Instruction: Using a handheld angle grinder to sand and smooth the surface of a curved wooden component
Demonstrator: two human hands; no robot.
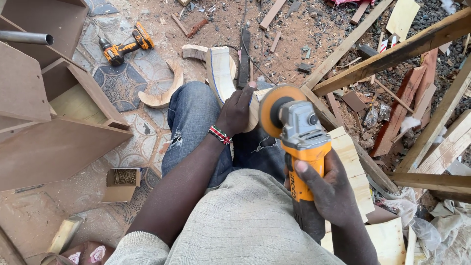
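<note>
Grinder (pixel 300 142) over sawdust-strewn ground (pixel 289 29).

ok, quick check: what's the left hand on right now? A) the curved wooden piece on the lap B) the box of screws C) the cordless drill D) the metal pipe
A: the left hand presses on the curved wooden piece resting on the knee, while the right hand grips the orange angle grinder; the cordless drill lies apart on the floor.

bright, even daylight from above; shadows soft and faint, no glare, sharp focus, slight wide-angle bending at the edges.
</note>
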